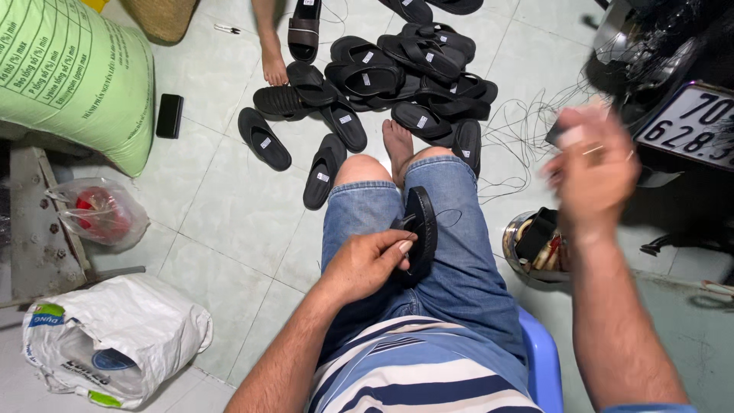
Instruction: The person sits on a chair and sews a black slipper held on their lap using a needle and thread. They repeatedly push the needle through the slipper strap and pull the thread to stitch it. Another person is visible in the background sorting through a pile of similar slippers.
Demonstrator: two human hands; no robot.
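1. Two hands work over the lap: the left hand (367, 264) has its fingers closed on a black sandal (420, 229) standing on edge on the denim shorts (459, 252).
2. Raised and blurred, the right hand (592, 172) seems pinched on something small; I cannot tell what.
3. Thin thread (451, 216) runs off the sandal, so I judge it mid-stitch.
4. Beyond the knees, a pile of black sandals (382, 84) lies on the floor (222, 206), finished or not unclear.
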